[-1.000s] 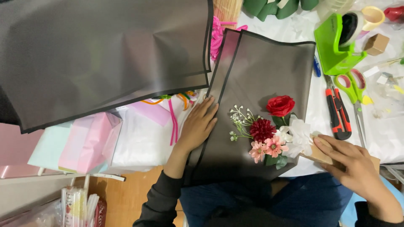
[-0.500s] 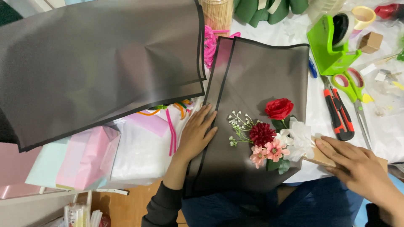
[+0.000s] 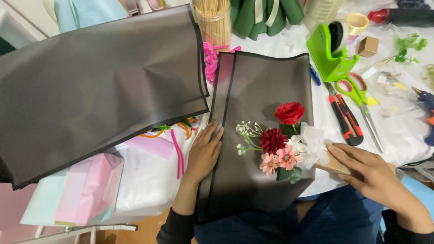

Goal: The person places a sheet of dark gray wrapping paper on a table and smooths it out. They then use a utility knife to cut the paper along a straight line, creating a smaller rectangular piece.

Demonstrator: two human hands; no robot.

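a white-covered worktop (image 3: 407, 135) fills the frame, crowded with craft supplies. at lower centre, the left hand (image 3: 204, 151) lies open and flat on the left edge of a dark grey wrapping sheet (image 3: 262, 81) with a black border. on that sheet rests a small bouquet (image 3: 282, 144) of red, maroon and pink flowers. at lower right, the right hand (image 3: 373, 174) closes on the bouquet's brown paper-wrapped stem end. a green tape dispenser (image 3: 327, 56), green-handled scissors (image 3: 357, 97) and a red-and-black utility knife (image 3: 346, 118) sit at upper right.
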